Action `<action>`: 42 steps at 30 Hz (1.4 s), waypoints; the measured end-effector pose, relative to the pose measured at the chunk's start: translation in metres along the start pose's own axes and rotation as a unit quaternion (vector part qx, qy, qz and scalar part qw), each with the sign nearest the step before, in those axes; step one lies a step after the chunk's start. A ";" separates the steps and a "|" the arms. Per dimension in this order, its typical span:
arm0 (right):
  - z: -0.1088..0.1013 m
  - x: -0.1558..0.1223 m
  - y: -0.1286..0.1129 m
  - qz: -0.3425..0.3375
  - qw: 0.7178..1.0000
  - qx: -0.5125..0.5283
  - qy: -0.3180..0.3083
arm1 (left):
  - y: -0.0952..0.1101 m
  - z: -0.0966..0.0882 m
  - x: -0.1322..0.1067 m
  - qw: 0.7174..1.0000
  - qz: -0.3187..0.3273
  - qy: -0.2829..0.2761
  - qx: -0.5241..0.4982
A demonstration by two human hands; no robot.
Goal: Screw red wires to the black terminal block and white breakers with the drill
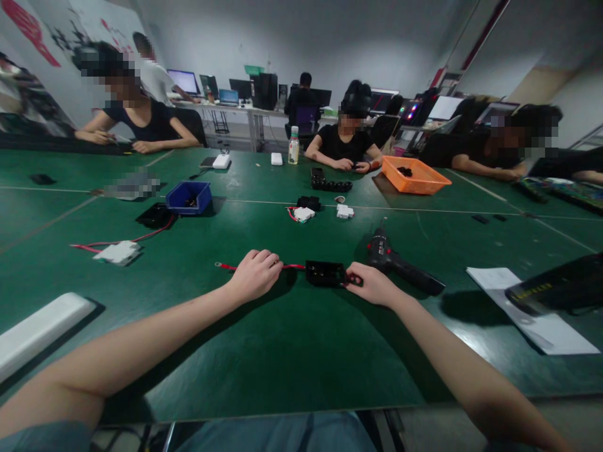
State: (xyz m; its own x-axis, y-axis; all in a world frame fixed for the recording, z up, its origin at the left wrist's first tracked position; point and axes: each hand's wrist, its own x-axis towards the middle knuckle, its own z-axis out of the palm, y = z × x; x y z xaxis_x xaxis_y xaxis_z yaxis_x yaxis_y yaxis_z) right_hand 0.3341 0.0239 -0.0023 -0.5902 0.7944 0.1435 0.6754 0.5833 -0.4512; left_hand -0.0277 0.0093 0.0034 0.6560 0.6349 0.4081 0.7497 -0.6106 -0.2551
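Note:
A small open black plastic box (325,274) lies on the green table between my hands, with little metal contacts inside. From its left end runs a red wire (295,267), which passes under my left hand (257,274) and comes out on the far side with a metal ring terminal. My left fingers are closed around that wire. At the box's right end my right hand (372,285) is closed, thumb and fingertips pinching its edge; whether a wire is also pinched there is hidden. Just beyond my right hand lies a black cordless drill (387,256).
White breaker-like modules (120,252) with red wires lie at left, near a blue bin (189,198). An orange basket (414,176) and a bottle (293,145) stand farther back. Paper (541,323) under a dark object lies right; a white bar (44,333) lies left. Several people sit around.

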 end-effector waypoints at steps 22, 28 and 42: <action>0.000 0.002 0.000 -0.007 0.999 0.032 0.015 | 0.000 0.002 -0.001 1.000 -0.002 0.000 0.011; 0.007 0.005 0.010 0.012 0.997 0.073 0.021 | -0.001 0.001 0.000 1.000 -0.007 -0.002 -0.001; 0.003 0.011 0.005 0.012 0.998 0.054 0.023 | -0.002 0.000 -0.001 1.000 0.003 -0.025 0.015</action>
State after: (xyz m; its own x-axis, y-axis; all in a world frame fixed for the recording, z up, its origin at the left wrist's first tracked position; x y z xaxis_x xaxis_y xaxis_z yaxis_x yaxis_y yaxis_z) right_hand 0.3293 0.0351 -0.0053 -0.5521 0.8159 0.1717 0.6351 0.5450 -0.5474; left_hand -0.0300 0.0095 0.0033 0.6627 0.6552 0.3627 0.7482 -0.5999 -0.2836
